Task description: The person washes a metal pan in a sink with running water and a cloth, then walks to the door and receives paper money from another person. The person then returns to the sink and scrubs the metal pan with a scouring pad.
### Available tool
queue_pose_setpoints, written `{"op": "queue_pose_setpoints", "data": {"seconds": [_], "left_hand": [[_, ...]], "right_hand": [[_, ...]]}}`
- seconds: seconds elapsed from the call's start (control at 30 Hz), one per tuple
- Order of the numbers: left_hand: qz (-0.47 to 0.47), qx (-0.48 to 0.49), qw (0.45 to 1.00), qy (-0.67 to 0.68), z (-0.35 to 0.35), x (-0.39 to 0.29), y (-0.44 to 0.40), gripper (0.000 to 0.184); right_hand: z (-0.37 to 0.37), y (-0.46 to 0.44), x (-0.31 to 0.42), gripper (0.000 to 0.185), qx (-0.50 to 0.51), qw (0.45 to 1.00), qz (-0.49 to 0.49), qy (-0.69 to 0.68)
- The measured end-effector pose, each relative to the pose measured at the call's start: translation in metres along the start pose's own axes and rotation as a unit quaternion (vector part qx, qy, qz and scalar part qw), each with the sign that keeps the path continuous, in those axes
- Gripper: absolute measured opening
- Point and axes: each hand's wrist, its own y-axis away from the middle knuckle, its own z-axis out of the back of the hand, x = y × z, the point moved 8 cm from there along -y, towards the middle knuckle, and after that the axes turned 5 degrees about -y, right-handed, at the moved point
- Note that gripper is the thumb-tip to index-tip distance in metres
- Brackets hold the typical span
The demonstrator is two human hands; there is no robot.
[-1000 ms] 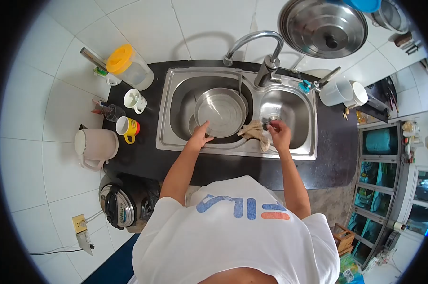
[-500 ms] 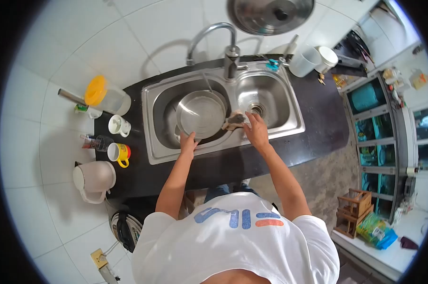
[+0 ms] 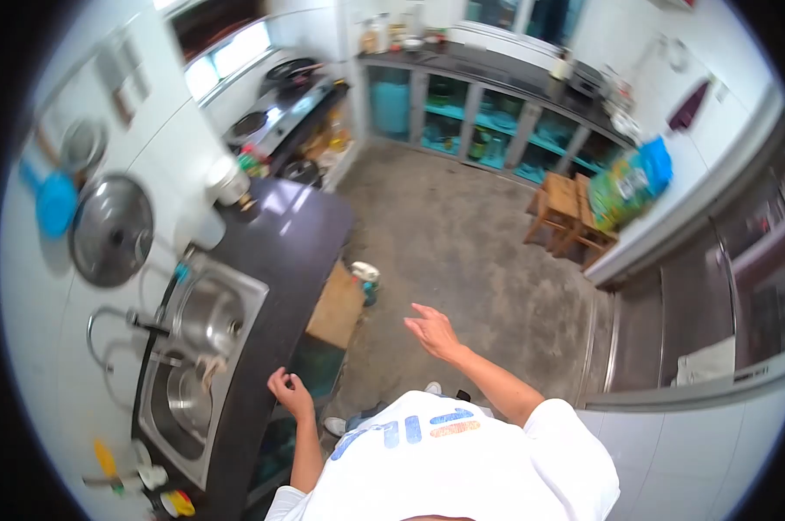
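Note:
My left hand [image 3: 292, 395] hangs by the front edge of the dark counter [image 3: 275, 286], its fingers loosely bent and apart with nothing in them. Out over the concrete floor, my right hand [image 3: 433, 332] is stretched forward, open and holding nothing. The double steel sink [image 3: 251, 304] lies to the left of both hands. A round metal pan [image 3: 184, 392] rests in its nearer bowl. On the divider between the bowls lies a crumpled, stained cloth [image 3: 211, 368]. The faucet [image 3: 145, 321] stands at the wall side.
Ahead are a stove [image 3: 288, 108] and glass-fronted cabinets [image 3: 488, 130]. Wooden stools [image 3: 555, 204] and a green-blue bag [image 3: 631, 187] stand at the right wall. A board [image 3: 336, 308] leans at the counter's side, near a bottle [image 3: 366, 273]. A sliding door [image 3: 687, 321] is at far right.
My view and body have turned right, away from the sink. My left hand has let go of the pan, and my right hand has left the cloth on the divider.

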Motion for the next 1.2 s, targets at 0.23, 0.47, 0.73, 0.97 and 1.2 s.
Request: {"op": "queue_pose_setpoints", "data": {"seconds": [0.23, 0.47, 0.73, 0.97, 1.2], "left_hand": [[-0.060, 0.292, 0.951, -0.083, -0.223, -0.083, 0.037, 0.023], [-0.206, 0.364, 0.903, -0.096, -0.452, -0.203, 0.052, 0.023], [-0.353, 0.511, 0.784, 0.005, -0.710, -0.488, 0.210, 0.023], [-0.390, 0.633, 0.661, 0.102, -0.742, -0.639, 0.418, 0.023], [-0.184, 0.694, 0.690, 0.090, -0.744, -0.590, 0.513, 0.019]], "right_hand": [[0.167, 0.107, -0.231, 0.042, -0.112, 0.968, -0.222, 0.035], [0.280, 0.246, -0.376, 0.040, -0.247, 0.861, -0.437, 0.081], [0.365, 0.440, -0.453, 0.033, -0.336, 0.660, -0.651, 0.166], [0.403, 0.534, -0.467, 0.023, -0.428, 0.620, -0.640, 0.150], [0.510, 0.554, -0.556, 0.021, -0.477, 0.678, -0.545, 0.127]]}}
